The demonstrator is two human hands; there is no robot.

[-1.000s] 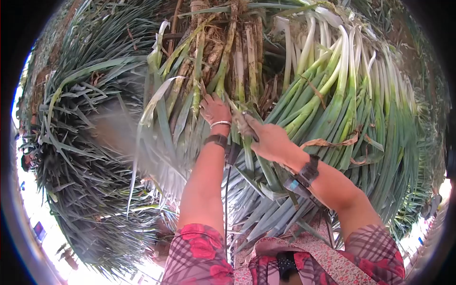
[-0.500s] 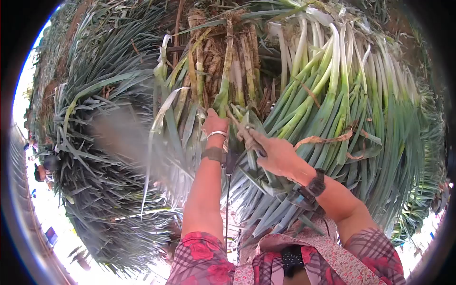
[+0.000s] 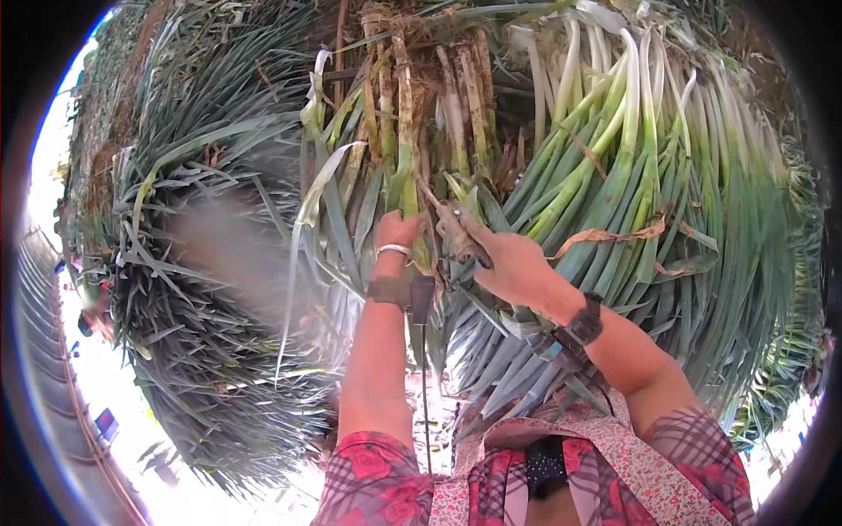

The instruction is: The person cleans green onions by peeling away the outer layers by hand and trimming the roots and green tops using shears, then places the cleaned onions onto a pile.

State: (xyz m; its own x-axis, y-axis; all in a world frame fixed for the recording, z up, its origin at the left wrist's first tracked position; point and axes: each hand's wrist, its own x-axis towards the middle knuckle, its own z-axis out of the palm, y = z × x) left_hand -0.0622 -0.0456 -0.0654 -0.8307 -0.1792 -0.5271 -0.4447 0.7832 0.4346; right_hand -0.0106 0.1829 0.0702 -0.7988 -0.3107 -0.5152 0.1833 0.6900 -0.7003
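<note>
Soiled stalk [image 3: 405,131]: upright, near the middle of the view, roots toward the top, green lower part in the person's left hand. Stem yellow-green with brown dirt along its length. Left hand [image 3: 399,231]: fingers curled and pressed together, pinching the stalk low down. Right hand [image 3: 510,270]: closed on a wrapped tool [image 3: 454,232], grey-brown, with a thin end pointing up and left, close to the stalk; whether the two touch cannot be told. A dark end of the tool shows below the fingers.

Left wrist: white bracelet [image 3: 394,250], dark band [image 3: 386,290], and a small black device [image 3: 423,298] from which a cable [image 3: 425,386] runs down. Right wrist: black strap [image 3: 586,323]; a blue patch [image 3: 554,350] shows beside it, any lettering too small to read.

Further soiled stalks [image 3: 454,114] stand just behind the held one. To the right, a large heap of cleaner green onions [image 3: 645,184], white ends uppermost, with a dried brown leaf [image 3: 614,236] lying across. To the left, a mass of dark green leaves [image 3: 219,377], partly blurred. Nearest the camera: checked, rose-patterned sleeves [image 3: 373,473] and a small-flowered strap [image 3: 645,469]
</note>
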